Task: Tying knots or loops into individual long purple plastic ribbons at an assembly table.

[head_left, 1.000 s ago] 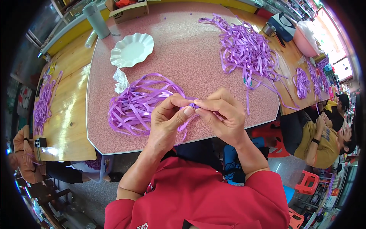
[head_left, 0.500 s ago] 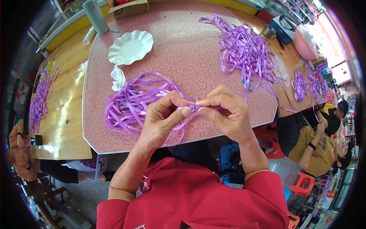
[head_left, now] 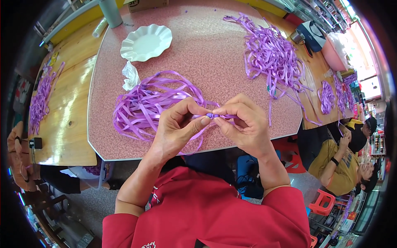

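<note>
1. Since the earlier frame, the plate, ribbons and table have slid a little upward in my view, most likely from my head tilting. My hands sit at nearly the same spot in the picture.
2. Compared with a second ago, my fingertips have parted slightly, and more of the small purple lump [head_left: 212, 116] shows between them. Whether it is a knot or a bead, I cannot tell. I read this as a small adjustment of grip, with the fine finger work on it not finished.
3. My left hand [head_left: 175, 126] pinches the lump's left side between thumb and index finger.
4. My right hand [head_left: 250, 126] pinches it from the other side the same way, with purple ribbon running between the fingers.
5. The lump is held above the near edge of the pink speckled table [head_left: 206, 53], just right of a loose coil of purple satin ribbon [head_left: 136, 109].
6. Beyond the coil lie a crumpled white tissue [head_left: 130, 77] and a scalloped white plate [head_left: 146, 42]; a bigger ribbon heap [head_left: 273, 51] spreads at the far right.
</note>
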A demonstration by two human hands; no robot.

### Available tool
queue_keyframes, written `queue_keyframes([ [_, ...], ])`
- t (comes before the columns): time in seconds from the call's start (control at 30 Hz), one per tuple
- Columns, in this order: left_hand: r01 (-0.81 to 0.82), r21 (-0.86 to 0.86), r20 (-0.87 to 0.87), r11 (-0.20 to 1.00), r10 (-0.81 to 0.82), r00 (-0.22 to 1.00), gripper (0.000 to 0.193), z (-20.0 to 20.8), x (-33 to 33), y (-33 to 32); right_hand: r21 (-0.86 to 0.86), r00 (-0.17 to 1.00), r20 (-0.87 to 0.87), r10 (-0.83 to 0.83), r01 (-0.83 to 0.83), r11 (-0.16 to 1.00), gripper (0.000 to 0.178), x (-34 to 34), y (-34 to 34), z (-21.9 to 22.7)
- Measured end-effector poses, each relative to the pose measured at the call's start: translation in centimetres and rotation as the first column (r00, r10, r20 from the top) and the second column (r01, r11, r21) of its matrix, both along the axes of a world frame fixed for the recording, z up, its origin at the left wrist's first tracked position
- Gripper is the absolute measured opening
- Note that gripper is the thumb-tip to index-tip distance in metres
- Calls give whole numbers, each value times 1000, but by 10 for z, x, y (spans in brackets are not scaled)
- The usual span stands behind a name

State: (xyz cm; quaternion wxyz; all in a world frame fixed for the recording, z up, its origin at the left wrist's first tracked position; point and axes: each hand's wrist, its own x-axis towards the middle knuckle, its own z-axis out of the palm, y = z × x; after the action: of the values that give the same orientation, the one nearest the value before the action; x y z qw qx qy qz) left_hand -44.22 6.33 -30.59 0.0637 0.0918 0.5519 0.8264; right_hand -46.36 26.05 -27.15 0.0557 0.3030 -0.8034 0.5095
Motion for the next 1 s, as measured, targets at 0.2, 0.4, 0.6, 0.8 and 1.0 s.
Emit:
queue_keyframes([
  [0.2, -3, -30, 8, 1000, 3, 1000, 9, 4, 3, 0, -21, 989, -149, -23, 20, 1000, 21, 3, -5, 2],
  [0.4, 21, 17, 31, 1000, -22, 999, 8, 6, 6, -3, -39, 993, -113, -21, 17, 999, 22, 7, -5, 3],
  [0.6, 56, 29, 2, 998, -57, 998, 9, -2, 4, -6, -26, 978, -206, -2, -3, 1000, 22, 5, -7, 1],
  [0.8, 20, -55, -47, 998, -23, 999, 7, -2, 4, -5, 20, 981, -194, 11, -8, 1000, 21, 4, -7, 2],
  [1.0, -28, -146, -71, 989, 18, 997, 6, -5, 2, -5, 92, 951, -293, 97, -73, 993, 25, -9, -7, 8],
])
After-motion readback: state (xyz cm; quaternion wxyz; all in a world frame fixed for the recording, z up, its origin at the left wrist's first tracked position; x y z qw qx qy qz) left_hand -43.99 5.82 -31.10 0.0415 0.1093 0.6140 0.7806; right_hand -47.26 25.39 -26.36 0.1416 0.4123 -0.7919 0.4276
